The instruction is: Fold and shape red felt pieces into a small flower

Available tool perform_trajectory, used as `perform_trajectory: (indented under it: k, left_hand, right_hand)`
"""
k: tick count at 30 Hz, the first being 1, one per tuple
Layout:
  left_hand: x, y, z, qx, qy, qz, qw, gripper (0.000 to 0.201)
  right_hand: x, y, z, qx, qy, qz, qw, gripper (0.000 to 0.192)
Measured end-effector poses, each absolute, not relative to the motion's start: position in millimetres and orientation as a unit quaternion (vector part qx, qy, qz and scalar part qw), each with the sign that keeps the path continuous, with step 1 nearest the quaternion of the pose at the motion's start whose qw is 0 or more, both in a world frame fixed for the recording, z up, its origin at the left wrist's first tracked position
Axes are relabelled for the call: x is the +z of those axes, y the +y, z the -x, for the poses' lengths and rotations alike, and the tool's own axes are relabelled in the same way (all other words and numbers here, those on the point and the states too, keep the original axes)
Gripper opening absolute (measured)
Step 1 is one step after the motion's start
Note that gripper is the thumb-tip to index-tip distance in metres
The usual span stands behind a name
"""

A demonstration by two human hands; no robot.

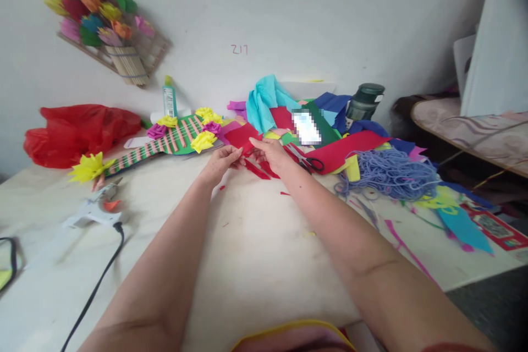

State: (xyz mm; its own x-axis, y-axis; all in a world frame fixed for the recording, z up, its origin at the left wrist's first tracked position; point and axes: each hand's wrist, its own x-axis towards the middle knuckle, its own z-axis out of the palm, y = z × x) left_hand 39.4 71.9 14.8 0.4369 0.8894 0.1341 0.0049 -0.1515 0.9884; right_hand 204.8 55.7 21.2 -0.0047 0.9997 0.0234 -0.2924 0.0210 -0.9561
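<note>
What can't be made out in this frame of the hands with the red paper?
Head view only:
- Pixelated patch in the coloured paper pile: blurred over.
- Left hand and right hand meet at a red paper piece; fingers hide how it is gripped.
- Red-handled scissors: blades partly hidden by the right hand.
- Label on the green glue bottle: too small to read.
- Black cord: cut off by the bottom edge.

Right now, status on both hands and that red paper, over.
Left hand and right hand both pinching the red paper piece above the table. Red offcuts beneath. Scissors lying just right of the right hand, untouched.
</note>
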Motion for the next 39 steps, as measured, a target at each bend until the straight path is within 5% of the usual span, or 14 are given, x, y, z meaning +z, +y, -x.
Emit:
perform_trajectory:
  k: [39]
  left_hand:
    - [19.2,76.3,-39.1,0.474,0.3,-0.605,0.565,0.034]
  right_hand:
    - [46.7,52.9,-243.9,0.488,-0.602,0.423,0.469,0.024]
